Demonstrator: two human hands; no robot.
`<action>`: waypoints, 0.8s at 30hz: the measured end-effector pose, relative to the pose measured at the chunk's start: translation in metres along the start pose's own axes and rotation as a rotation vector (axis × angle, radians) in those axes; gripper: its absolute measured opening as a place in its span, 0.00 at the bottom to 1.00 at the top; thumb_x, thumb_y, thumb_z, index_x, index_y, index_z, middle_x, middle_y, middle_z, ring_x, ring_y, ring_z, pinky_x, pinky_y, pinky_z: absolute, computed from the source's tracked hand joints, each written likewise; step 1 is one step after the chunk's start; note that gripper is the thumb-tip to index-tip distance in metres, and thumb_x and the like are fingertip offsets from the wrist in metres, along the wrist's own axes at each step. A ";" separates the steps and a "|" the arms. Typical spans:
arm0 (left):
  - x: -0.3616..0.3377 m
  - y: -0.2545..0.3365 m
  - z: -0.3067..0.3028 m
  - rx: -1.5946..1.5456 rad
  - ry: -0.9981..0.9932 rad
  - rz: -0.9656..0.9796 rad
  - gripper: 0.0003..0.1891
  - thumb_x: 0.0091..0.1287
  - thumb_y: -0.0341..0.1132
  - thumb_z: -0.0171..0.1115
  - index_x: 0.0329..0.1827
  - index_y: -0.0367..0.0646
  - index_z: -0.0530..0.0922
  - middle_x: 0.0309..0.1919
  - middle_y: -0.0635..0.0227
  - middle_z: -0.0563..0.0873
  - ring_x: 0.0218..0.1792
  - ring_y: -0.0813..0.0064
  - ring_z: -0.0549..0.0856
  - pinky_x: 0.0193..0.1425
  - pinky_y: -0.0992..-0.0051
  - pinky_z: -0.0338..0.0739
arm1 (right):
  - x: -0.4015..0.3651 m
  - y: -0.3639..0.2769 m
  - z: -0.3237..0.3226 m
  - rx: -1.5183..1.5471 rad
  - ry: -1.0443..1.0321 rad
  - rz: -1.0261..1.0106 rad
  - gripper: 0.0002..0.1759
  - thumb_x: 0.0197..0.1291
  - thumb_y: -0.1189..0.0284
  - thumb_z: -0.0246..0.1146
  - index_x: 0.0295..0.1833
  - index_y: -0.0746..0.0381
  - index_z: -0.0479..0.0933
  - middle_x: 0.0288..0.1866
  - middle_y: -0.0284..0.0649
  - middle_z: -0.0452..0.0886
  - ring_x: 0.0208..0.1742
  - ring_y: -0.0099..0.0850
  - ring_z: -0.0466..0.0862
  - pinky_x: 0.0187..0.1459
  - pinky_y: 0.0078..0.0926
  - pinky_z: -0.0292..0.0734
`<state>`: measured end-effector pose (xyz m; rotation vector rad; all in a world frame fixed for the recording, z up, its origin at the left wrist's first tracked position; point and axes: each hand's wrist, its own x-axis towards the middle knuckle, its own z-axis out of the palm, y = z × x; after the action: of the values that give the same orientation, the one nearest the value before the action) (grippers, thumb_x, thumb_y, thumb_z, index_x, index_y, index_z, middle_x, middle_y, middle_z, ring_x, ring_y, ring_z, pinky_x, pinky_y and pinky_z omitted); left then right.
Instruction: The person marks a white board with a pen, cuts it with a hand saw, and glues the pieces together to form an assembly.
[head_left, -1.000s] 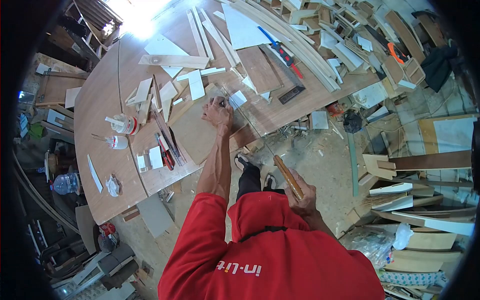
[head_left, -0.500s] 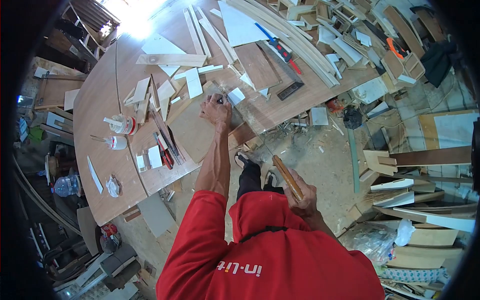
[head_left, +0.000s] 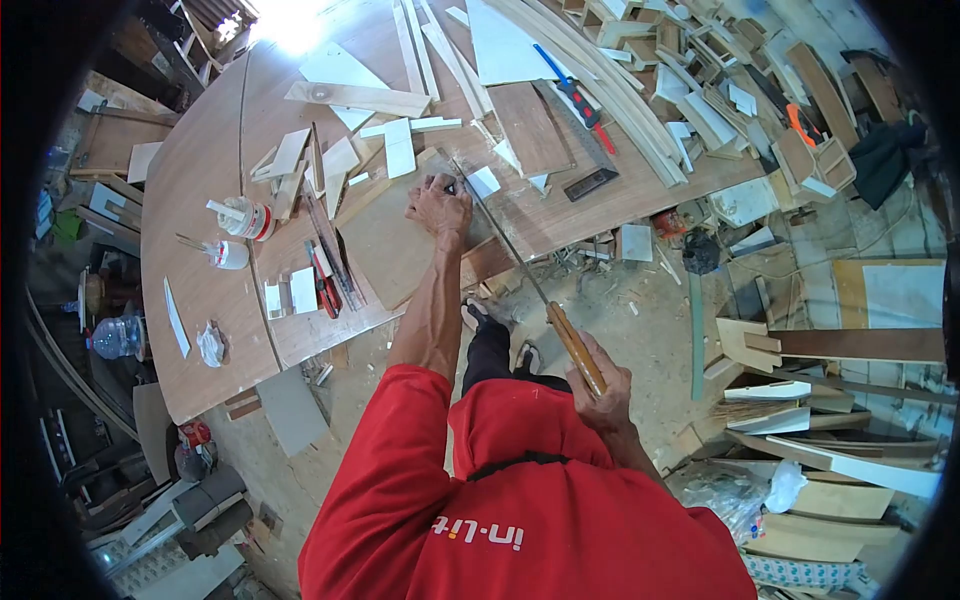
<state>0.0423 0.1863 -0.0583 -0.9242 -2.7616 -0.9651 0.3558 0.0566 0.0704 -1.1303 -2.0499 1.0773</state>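
Observation:
My right hand (head_left: 602,385) is wrapped round the wooden handle (head_left: 577,350) of a saw. The thin saw blade (head_left: 510,245) runs from the handle up to the table, its far part beside my left hand. My left hand (head_left: 441,204) presses down with curled fingers near the edge of a flat brown board (head_left: 385,245). Something small and dark shows between those fingers, too small to name. Just right of the left hand lies a small white piece (head_left: 484,182), with sawdust around it.
The wooden table (head_left: 190,220) carries a glue jar (head_left: 245,218), a white cup (head_left: 230,256), red pliers (head_left: 327,290), a blue and red tool (head_left: 580,102), a square (head_left: 590,183) and long strips (head_left: 620,110). Wood pieces (head_left: 810,400) are piled at the right.
The view has shifted slightly. The saw blade now shows clearly between the handle and my left hand. Both hands keep nearly the same places.

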 end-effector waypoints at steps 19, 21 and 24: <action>-0.001 0.002 -0.004 0.024 -0.061 -0.009 0.06 0.57 0.44 0.65 0.33 0.57 0.85 0.41 0.76 0.84 0.52 0.64 0.77 0.57 0.50 0.62 | 0.011 -0.007 -0.003 0.087 -0.056 0.175 0.25 0.57 0.74 0.63 0.62 0.66 0.72 0.47 0.51 0.84 0.42 0.42 0.88 0.41 0.30 0.82; 0.000 -0.002 0.002 0.049 -0.020 0.018 0.05 0.57 0.43 0.65 0.33 0.57 0.85 0.41 0.76 0.84 0.52 0.64 0.77 0.57 0.50 0.62 | 0.011 -0.010 -0.006 0.089 -0.054 0.172 0.25 0.57 0.74 0.62 0.62 0.66 0.72 0.47 0.52 0.84 0.42 0.43 0.88 0.42 0.30 0.82; 0.000 -0.001 0.001 0.056 -0.022 0.011 0.05 0.57 0.42 0.65 0.33 0.57 0.85 0.41 0.77 0.84 0.53 0.64 0.77 0.56 0.50 0.62 | 0.005 -0.019 -0.013 0.111 -0.059 0.233 0.25 0.58 0.75 0.62 0.62 0.69 0.72 0.46 0.53 0.84 0.42 0.37 0.87 0.43 0.28 0.81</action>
<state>0.0417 0.1864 -0.0594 -0.9459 -2.7827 -0.8768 0.3553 0.0597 0.0934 -1.3176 -1.9101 1.3338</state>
